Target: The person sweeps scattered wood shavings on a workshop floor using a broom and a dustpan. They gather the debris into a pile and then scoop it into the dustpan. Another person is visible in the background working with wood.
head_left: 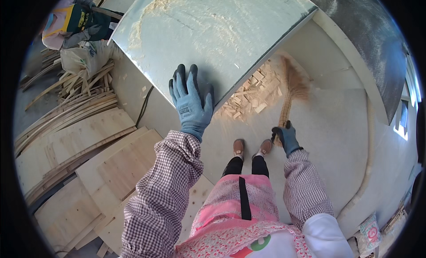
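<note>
Floor [328, 133] in smooth pale grey spreads around and under the broad, flat, grey-green worktop [248, 40]. To the left of the worktop, and nearer the wearer, lie overlapping stacks of flat, pale tan plywood sheets [75, 156]. Beyond the worktop's left edge is another person [77, 22] in pink and dark green, with a jumble of long, thin, light wooden strips [73, 87] and a whitish, translucent plastic bag [84, 58] closer in. On the far right, well apart from the worktop, a beige ribbed hose [370, 138] curves along the floor.

Just outside the worktop's right-hand edge stands the long tan broom [288, 98], its reddish-brown bristles blurred, beside a heap of small, blocky, pale wood offcuts [255, 91] partly hidden under that edge. The left hand [191, 102], in a blue glove with black fingertips, lies flat on the worktop's near corner, fingers slightly spread, gripping nothing. The right hand [287, 137], gloved alike, is apart from the worktop, its fingers closed around the broom's handle. Fine yellowish sawdust [153, 13] streaks the worktop's upper surface.
</note>
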`<state>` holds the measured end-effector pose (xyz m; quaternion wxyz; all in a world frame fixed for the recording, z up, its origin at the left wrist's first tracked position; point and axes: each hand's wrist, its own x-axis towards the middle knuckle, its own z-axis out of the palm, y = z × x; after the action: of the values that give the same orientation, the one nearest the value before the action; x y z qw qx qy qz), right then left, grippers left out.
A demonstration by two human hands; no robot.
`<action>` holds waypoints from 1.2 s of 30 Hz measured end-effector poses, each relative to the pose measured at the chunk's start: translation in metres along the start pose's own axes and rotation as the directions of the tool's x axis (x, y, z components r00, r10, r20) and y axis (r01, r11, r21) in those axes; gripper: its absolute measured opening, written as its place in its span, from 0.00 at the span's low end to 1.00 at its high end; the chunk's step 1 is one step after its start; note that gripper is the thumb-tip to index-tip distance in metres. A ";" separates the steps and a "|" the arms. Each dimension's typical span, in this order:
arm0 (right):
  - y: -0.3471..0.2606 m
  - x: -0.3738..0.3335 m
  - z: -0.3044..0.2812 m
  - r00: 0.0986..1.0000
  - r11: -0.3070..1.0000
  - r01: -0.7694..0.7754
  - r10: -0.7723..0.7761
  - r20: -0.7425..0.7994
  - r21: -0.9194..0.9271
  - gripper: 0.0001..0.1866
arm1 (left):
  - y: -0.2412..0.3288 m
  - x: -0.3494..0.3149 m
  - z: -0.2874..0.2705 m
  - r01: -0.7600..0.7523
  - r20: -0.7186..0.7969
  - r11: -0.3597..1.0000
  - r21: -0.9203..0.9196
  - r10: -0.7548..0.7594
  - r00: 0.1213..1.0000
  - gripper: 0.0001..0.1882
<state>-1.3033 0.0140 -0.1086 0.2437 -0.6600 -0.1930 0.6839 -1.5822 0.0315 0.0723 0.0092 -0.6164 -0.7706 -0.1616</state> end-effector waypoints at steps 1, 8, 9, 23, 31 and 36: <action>0.004 -0.007 -0.020 0.998 0.997 0.043 -0.039 0.054 -0.062 0.24 | -0.002 -0.001 0.000 0.008 0.000 1.000 0.004 -0.008 1.000 0.34; 0.030 -0.068 -0.061 0.982 0.982 -0.041 0.005 -0.189 -0.186 0.41 | 0.004 0.004 -0.003 0.037 -0.019 0.999 -0.005 -0.037 0.999 0.33; 0.060 -0.037 -0.056 0.961 0.992 0.071 -0.095 -0.261 -0.101 0.33 | 0.006 0.007 -0.004 0.026 -0.020 1.000 -0.006 -0.026 0.999 0.33; -0.016 -0.077 -0.031 0.886 0.930 -0.344 0.277 0.372 0.128 0.26 | 0.007 0.005 -0.001 -0.031 -0.043 0.999 0.019 0.032 0.999 0.33; -0.059 -0.146 -0.101 0.969 0.970 -0.243 0.241 0.057 0.017 0.32 | 0.007 0.004 0.000 0.004 -0.057 1.000 0.014 -0.003 0.998 0.33; -0.001 -0.123 -0.089 0.893 0.774 -0.432 0.439 0.099 0.463 0.16 | 0.000 0.001 0.002 -0.002 -0.042 1.000 0.010 0.002 0.999 0.33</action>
<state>-1.2131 -0.0628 -0.0134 0.2341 -0.6118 0.1396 0.7425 -1.5822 0.0328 0.0709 0.0286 -0.6135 -0.7705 -0.1707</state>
